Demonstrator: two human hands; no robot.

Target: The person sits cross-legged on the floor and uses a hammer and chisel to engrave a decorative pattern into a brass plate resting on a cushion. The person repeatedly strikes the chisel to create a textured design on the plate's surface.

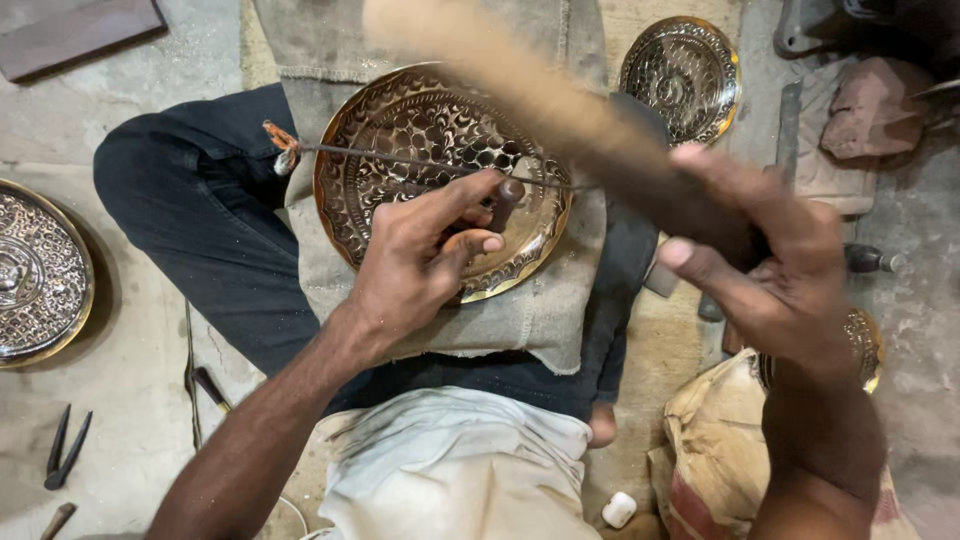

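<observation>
An embossed brass plate [400, 130] lies on a grey cloth pad [530, 310] over my lap. My left hand [425, 255] pinches a short dark metal punch [505, 203] upright on the plate's lower right part. My right hand [770, 265] grips a wooden mallet [530, 90], raised and motion-blurred above the plate. A thin metal rod [400, 160] with a wrapped end lies across the plate.
A second embossed plate [685, 75] sits at the top right, a third [35, 275] at the left edge. Pliers [65, 450] lie on the floor lower left. A sack [715, 450], a stone block [875, 105] and dark tools are at the right.
</observation>
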